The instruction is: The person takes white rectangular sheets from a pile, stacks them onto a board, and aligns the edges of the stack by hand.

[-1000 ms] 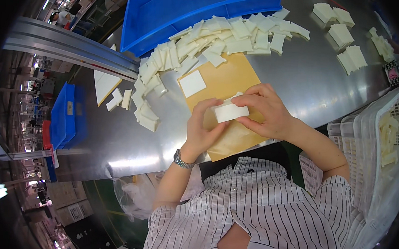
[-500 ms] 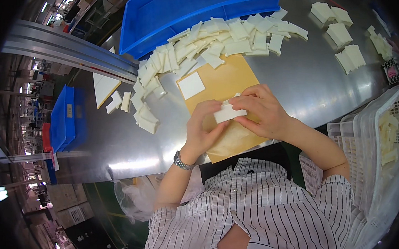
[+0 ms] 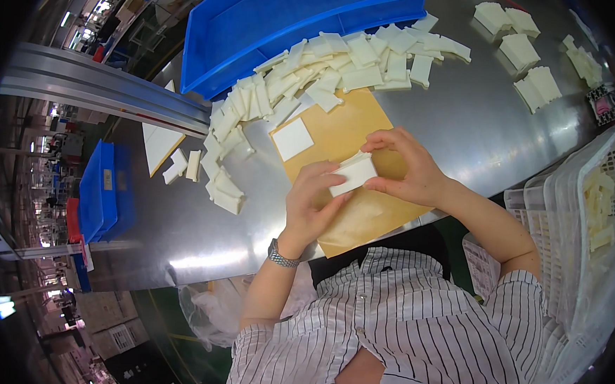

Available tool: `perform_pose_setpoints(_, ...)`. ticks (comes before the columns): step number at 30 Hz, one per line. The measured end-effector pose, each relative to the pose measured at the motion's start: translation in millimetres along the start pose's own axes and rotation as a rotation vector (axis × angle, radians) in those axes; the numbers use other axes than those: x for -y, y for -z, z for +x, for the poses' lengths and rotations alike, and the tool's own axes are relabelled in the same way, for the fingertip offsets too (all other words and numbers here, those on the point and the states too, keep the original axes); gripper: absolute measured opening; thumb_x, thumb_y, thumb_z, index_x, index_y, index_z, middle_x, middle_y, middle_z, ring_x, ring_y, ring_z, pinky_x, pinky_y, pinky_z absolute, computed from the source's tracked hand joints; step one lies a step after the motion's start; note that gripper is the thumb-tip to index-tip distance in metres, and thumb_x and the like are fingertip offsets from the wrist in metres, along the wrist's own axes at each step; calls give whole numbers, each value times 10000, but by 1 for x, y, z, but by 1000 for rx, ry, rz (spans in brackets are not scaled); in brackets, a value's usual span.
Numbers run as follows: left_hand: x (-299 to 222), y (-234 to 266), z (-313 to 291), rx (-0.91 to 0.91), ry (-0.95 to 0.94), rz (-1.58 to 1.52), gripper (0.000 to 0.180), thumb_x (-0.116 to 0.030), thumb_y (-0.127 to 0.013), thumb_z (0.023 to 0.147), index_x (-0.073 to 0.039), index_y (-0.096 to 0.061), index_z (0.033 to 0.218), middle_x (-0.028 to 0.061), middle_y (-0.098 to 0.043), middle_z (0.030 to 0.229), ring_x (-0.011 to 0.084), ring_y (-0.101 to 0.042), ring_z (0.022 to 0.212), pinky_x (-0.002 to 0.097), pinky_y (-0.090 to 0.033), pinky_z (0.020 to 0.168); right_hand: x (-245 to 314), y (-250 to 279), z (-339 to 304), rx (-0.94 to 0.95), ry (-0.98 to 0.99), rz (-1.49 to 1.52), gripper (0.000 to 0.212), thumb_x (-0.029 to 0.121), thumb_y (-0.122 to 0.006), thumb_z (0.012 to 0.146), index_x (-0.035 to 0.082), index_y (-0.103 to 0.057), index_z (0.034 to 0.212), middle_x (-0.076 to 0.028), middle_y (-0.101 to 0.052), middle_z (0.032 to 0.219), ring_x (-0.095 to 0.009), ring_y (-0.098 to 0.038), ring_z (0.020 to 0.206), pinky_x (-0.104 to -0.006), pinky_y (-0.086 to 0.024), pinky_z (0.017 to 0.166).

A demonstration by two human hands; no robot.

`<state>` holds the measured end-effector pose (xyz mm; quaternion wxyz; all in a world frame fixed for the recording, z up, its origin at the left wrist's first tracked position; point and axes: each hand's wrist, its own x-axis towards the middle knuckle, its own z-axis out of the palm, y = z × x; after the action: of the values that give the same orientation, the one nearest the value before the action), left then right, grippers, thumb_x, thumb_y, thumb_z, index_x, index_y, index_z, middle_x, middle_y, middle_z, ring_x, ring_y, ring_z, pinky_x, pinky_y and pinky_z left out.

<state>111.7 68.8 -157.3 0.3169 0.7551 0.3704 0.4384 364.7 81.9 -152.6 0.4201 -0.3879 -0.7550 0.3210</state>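
Above a tan sheet [image 3: 369, 213], I hold a white rectangular plastic piece [image 3: 356, 174], its broad flat face turned up. It looks thick; whether it is one part or several pressed together I cannot tell. My left hand [image 3: 314, 199] grips its left end between thumb and fingers. At the right end, my right hand [image 3: 411, 171] has its thumb against the lower corner and fingertips at the upper corner. Beyond my hands a square white pad [image 3: 293, 140] lies on the sheet. A curved heap of similar off-white plastic pieces [image 3: 329, 63] spreads behind and to the left.
A long blue tray [image 3: 296, 33] stands behind the heap on the metal table [image 3: 200, 221]. Several grouped pieces [image 3: 519, 52] sit at the far right. A white mesh basket [image 3: 556, 221] is by my right arm. A metal post [image 3: 110, 85] crosses the left side.
The white piece has turned so more of its flat face shows. My right fingers have spread and shifted from its top towards its right end. My left hand keeps its grip.
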Motion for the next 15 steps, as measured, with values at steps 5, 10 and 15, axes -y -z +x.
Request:
perform_pose_setpoints(5,1,-2,-6,38,11,-62,407,-12,-805,821,-106,-750,1213,116,-582,1284,267,-612,1144,360,-522,939,-10,-8,3,61,-172,343,622,118,-871,790,60,-520,1299,-81,-617,1200,-183,-579,1077,-319,-458,964)
perform_pose_setpoints(10,-5,-15,-3,36,86,-216,382,23,-770,863,-60,-727,1234,94,-565,1279,217,-608,1143,318,-539,939,-9,-7,4,146,-62,201,456,120,-864,790,73,-616,1170,-33,-583,1120,-159,-553,955,-286,-459,836)
perform_pose_setpoints(15,6,-14,-6,11,122,-245,368,4,-762,887,-65,-720,1247,82,-570,1273,195,-583,1171,294,-535,917,-4,-3,14,178,-105,281,310,124,-811,848,74,-645,1106,-29,-583,1121,-158,-556,983,-286,-459,841)
